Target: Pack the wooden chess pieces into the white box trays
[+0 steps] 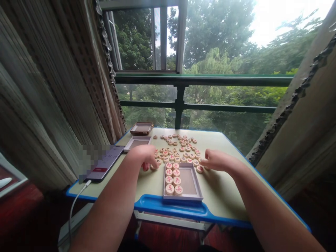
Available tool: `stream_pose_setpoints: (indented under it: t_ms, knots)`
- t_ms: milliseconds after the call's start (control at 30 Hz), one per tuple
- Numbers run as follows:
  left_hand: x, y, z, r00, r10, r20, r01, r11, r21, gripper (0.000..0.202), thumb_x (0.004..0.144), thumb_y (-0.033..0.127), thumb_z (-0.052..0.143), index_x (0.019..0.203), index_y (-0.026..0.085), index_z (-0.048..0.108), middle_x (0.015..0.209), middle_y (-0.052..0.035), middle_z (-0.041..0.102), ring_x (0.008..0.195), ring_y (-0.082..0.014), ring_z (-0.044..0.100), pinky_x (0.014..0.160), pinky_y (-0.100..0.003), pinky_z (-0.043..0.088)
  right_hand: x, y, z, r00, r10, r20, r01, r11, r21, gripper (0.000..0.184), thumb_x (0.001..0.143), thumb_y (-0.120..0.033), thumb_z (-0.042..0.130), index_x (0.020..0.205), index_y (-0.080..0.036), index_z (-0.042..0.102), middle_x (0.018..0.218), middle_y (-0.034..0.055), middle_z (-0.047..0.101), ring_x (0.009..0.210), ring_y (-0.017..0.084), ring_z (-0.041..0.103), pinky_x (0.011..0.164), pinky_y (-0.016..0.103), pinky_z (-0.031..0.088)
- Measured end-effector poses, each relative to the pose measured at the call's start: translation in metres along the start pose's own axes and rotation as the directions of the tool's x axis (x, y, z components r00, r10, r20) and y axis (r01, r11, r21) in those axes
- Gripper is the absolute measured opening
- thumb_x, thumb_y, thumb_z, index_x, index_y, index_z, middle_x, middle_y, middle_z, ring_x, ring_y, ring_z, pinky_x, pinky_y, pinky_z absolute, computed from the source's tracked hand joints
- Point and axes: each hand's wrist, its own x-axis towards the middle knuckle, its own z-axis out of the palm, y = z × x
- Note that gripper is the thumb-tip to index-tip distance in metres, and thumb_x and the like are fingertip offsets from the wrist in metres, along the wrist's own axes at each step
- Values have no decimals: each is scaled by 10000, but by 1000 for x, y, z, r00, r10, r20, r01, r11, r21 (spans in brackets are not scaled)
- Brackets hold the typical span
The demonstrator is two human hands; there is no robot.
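Round wooden Chinese chess pieces with red and dark characters lie loosely across the table, such as one near the middle (177, 159). A shallow white box tray (190, 180) close to me holds two columns of red-marked pieces on its left side, among them a horse piece (169, 189). Left of the tray, my left hand (147, 157) has its fingers bent down onto a chess piece (154, 167) on the table. My right hand (216, 160), to the tray's right, has its fingers closed at another piece (207, 167), partly hidden. Beside it lies a red-marked piece (200, 169).
A second white tray (138, 141) and a brown-edged box (142, 128) stand at the back left. A phone (107, 162) with a white cable (76, 199) lies on the left edge. The table (223, 196) has a blue rim; window and curtains surround it.
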Motion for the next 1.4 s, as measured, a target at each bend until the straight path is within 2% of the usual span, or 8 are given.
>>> stream_pose_setpoints:
  t_ms: [133,267,433,567,800,1100,1300,1400]
  knots:
    - [8,-6,-1,999,50,8,-49,998,-24,136,491,232,651,441,136,567,520,-103,642,468,-181,573,408,-232,386,8,-1,2,985,-24,-173,38,996,79,279,830,-299,329,880,-142,554,853,119,638,706,192,560,539,258,341]
    - [9,0,-7,971,214,-106,-236,929,-285,174,573,300,636,565,127,620,593,-74,653,453,-138,567,349,-191,305,14,-9,14,921,-137,-364,183,978,96,225,837,-290,348,909,-173,525,773,67,619,658,168,533,525,247,325]
    - [13,27,3,902,347,-257,-431,686,-586,335,629,426,667,727,109,621,599,-46,627,431,-98,545,335,-169,287,12,-28,36,657,-484,-578,627,776,64,318,765,-421,553,973,-185,511,785,37,602,656,143,528,583,250,402]
    - [23,42,17,842,460,-284,-517,532,-671,425,619,510,677,725,107,594,611,-34,615,440,-83,547,348,-158,315,10,-34,39,512,-480,-713,766,630,126,232,802,-360,550,958,-189,538,790,43,628,651,129,556,618,262,457]
    - [36,44,27,779,539,-320,-571,398,-718,443,629,478,696,853,106,607,769,-83,666,470,-85,571,354,-164,356,15,-23,33,595,-368,-715,768,522,371,253,815,-312,537,1021,-186,611,876,64,682,716,149,628,674,286,521]
    - [40,43,29,772,516,-372,-586,348,-732,383,654,428,690,795,78,628,718,-98,671,442,-62,523,363,-165,324,13,-23,32,660,-373,-652,705,609,364,296,846,-244,451,1089,-178,607,1035,85,643,870,165,613,783,317,499]
    - [38,45,30,776,499,-387,-586,341,-735,389,644,449,688,780,88,634,649,-54,628,428,-41,459,369,-164,257,10,-21,30,480,-456,-749,742,666,70,312,777,-295,575,1067,-180,575,1043,104,564,893,182,574,776,320,488]
    - [36,47,32,774,501,-388,-591,349,-728,374,644,450,682,757,98,631,565,1,557,404,-17,372,383,-164,217,8,-18,27,453,-492,-743,757,653,29,228,791,-281,553,990,-179,593,1001,94,564,878,171,569,764,297,477]
